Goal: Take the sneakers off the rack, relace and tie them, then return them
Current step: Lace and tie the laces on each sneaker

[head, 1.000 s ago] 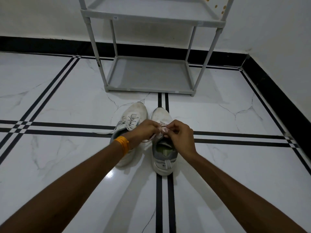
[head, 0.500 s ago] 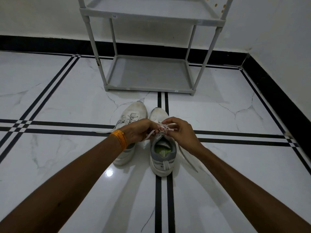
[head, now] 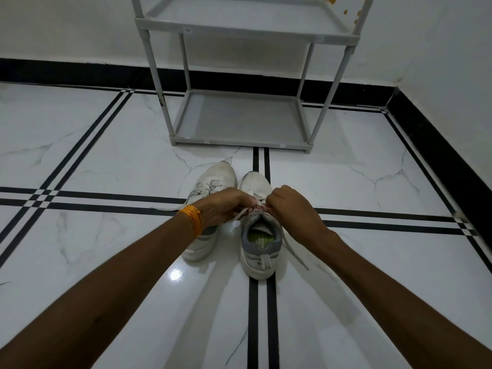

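Two white sneakers stand side by side on the floor, toes pointing at the rack. The right sneaker [head: 259,251] has a grey collar and a green insole. Both my hands meet over its lacing. My left hand [head: 226,206], with an orange band at the wrist, pinches one end of the white lace [head: 294,253]. My right hand [head: 288,209] pinches the other end, which trails down past the shoe's right side. The left sneaker [head: 215,179] is partly hidden under my left wrist, and its own lace lies loose on the floor to the left.
The grey shoe rack [head: 239,118] stands just beyond the sneakers against the white wall, both visible shelves bare. White marble floor with black stripes lies all around. A black skirting runs along the back wall and the right wall.
My hands have stayed on the right sneaker's lace, shifting slightly as they work it. A loose lace end now hangs down the shoe's right side. The sneakers have not moved.
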Demonstrator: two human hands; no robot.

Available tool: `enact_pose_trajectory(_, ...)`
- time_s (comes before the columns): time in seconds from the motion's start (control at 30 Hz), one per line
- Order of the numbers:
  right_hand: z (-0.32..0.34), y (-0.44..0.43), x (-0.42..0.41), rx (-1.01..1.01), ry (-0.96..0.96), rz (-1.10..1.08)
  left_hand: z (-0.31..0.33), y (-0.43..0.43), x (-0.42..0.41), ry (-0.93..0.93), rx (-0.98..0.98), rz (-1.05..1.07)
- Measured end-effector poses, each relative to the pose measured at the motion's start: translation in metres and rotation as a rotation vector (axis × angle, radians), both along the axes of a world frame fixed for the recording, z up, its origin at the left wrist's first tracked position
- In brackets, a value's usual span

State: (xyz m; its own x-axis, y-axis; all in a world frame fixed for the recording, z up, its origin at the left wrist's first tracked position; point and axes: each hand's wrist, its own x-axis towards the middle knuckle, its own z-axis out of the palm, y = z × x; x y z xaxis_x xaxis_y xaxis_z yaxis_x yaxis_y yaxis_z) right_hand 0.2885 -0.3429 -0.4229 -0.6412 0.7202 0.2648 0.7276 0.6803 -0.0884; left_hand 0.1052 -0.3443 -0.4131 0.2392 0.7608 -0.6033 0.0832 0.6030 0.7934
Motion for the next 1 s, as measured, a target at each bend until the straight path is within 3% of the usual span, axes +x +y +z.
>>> enact_pose_trajectory(0.17, 0.005, -0.007, 0.000, -0.060, 0.117, 0.017, 0.002, -0.001, 0.003, -0.023, -0.008, -0.022)
enact_pose_trajectory(0.37, 0.001, 0.000, 0.000, -0.009, 0.042, 0.006, 0.002, 0.001, 0.002, 0.009, -0.001, -0.017)
enact_pose_trajectory(0.6, -0.003, -0.001, 0.010, -0.096, 0.155, -0.020, 0.002, 0.002, 0.003, -0.049, -0.062, 0.166)
enact_pose_trajectory(0.77, -0.018, -0.011, 0.035, -0.224, 0.321, -0.255, -0.005, -0.003, -0.010, 0.286, 0.128, 0.221)
enact_pose_trajectory(0.9, -0.040, -0.030, 0.030, -0.479, 0.573, -0.598, -0.021, -0.010, 0.000, 0.897, 0.523, -0.035)
enact_pose_trajectory(1.0, -0.038, -0.024, 0.020, -0.612, 0.674, -0.723, -0.025, -0.012, -0.003, 1.032, 0.669, -0.104)
